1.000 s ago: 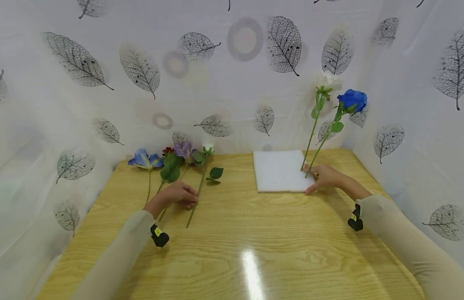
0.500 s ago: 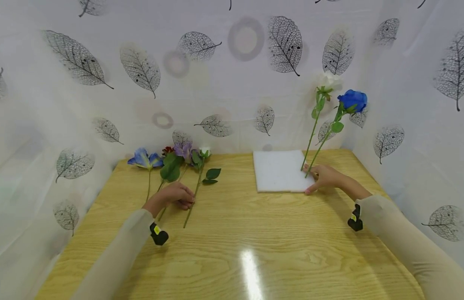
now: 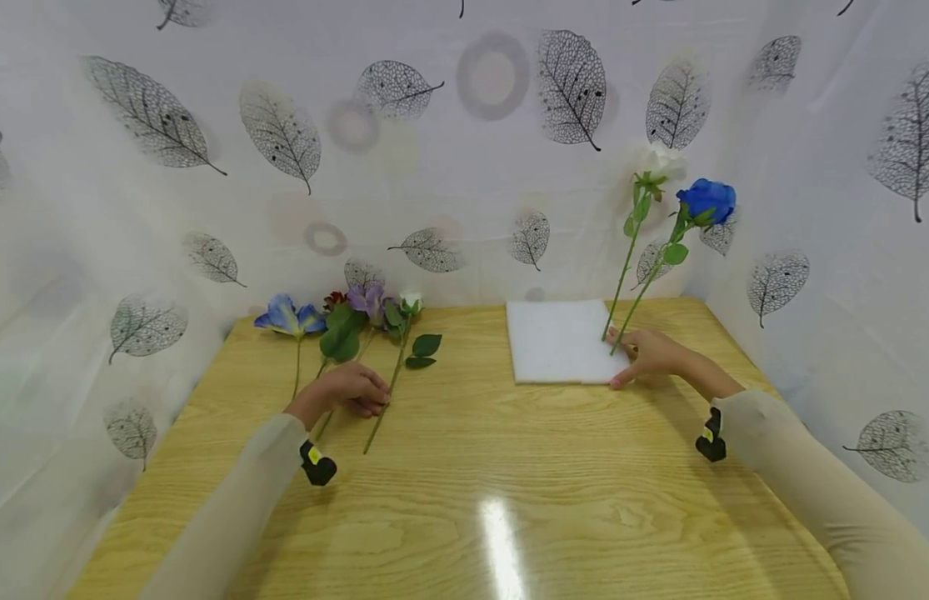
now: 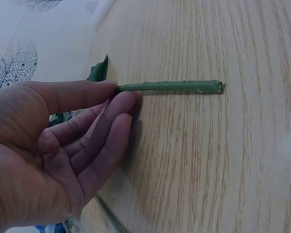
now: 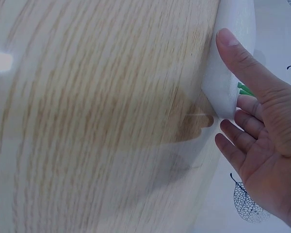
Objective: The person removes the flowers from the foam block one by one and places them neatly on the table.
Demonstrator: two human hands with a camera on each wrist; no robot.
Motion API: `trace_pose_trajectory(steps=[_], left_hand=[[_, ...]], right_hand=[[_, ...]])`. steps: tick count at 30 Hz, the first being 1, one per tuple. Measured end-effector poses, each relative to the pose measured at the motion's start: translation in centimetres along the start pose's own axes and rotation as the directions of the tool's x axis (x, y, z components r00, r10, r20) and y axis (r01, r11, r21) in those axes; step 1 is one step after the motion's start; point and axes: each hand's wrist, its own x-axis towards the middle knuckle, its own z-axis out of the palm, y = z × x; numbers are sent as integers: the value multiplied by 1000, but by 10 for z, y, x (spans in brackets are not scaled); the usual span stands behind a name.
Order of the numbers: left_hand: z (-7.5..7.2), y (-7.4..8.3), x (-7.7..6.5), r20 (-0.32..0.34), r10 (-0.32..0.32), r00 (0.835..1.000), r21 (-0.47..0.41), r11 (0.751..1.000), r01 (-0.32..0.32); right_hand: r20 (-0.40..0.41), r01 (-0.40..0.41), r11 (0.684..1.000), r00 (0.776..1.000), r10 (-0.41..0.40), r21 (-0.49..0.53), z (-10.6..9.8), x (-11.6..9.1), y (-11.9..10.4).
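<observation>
My left hand [image 3: 350, 388] pinches the green stem [image 4: 184, 87] of a white rose [image 3: 411, 302] between thumb and fingertips. The rose lies low over the table, bloom pointing away, and its cut end sticks out past my fingers. On the right, my right hand [image 3: 654, 352] holds the corner of a white foam board [image 3: 557, 342], thumb along the front edge and fingers at the right side. A taller white rose [image 3: 657, 162] and a blue rose [image 3: 707, 202] stand in the foam near that hand, both leaning right.
Beside my left hand lie a blue flower [image 3: 290, 318], a purple flower [image 3: 368, 303] and a dark red flower [image 3: 335, 300], their stems partly under the hand. A leaf-printed curtain [image 3: 464, 167] hangs behind the wooden table [image 3: 434, 500].
My left hand has shifted slightly left with the white rose, whose bloom and leaves have moved left too. The right hand, the foam board and the standing roses have stayed put.
</observation>
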Motion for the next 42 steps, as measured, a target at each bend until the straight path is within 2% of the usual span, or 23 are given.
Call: trace_pose_trajectory(steps=[27, 31, 42], left_hand=[[-2, -2, -1, 10, -13, 1000, -4, 1000, 13], [-1, -1, 0, -1, -25, 1000, 2, 1000, 25], [-1, 4, -4, -2, -9, 1000, 11, 1000, 9]], right_hand=[[-10, 15, 999, 1000, -14, 36, 0, -1, -1], [-13, 19, 999, 1000, -18, 32, 0, -1, 2], [-27, 38, 999, 999, -38, 15, 0, -2, -1]])
